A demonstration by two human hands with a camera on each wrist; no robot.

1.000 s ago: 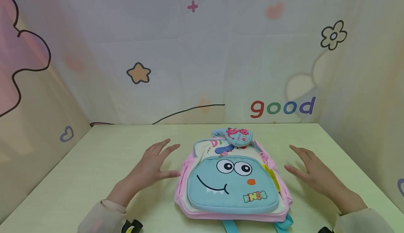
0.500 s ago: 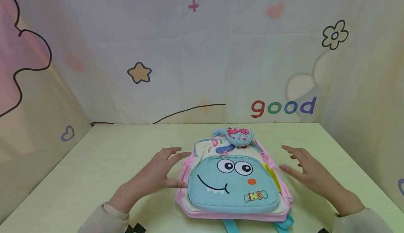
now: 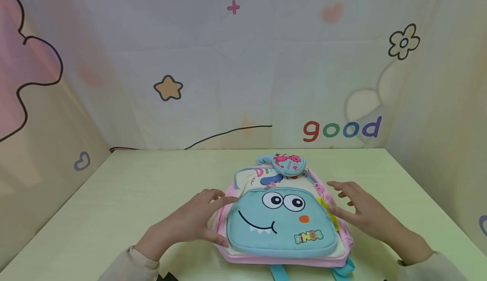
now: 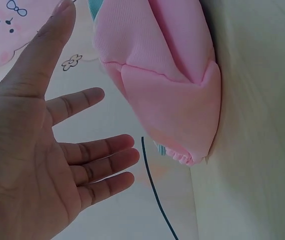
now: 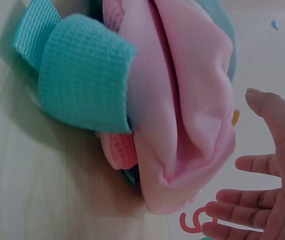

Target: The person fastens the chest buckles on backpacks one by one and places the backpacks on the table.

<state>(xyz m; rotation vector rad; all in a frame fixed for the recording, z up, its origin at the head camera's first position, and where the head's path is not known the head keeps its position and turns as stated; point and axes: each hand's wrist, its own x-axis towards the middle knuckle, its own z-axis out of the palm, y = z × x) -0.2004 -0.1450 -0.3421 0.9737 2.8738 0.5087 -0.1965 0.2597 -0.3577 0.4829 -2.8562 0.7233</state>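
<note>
A child's backpack (image 3: 281, 226), pink and white with a light blue cartoon-face pocket, lies front side up on the table. At its left side is the left hand (image 3: 190, 219), fingers spread and thumb by the lower left edge; the left wrist view shows this hand (image 4: 32, 135) beside the pink side (image 4: 167, 90) with a gap between. The right hand (image 3: 370, 213) hovers by the upper right side, thumb near the yellow tab (image 3: 330, 214). In the right wrist view the right hand (image 5: 267, 175) stands apart from the pink side pocket (image 5: 192, 100). Neither hand holds anything.
A small round blue pouch (image 3: 288, 165) with a pink print lies at the backpack's top. Teal straps (image 3: 343, 269) stick out at its bottom edge. The pale table (image 3: 152, 179) ends at a printed curtain (image 3: 213, 61) behind and at both sides.
Both hands have moved inward toward the backpack, the left one rightward and nearer the front, the right one leftward. The backpack has stayed in place.
</note>
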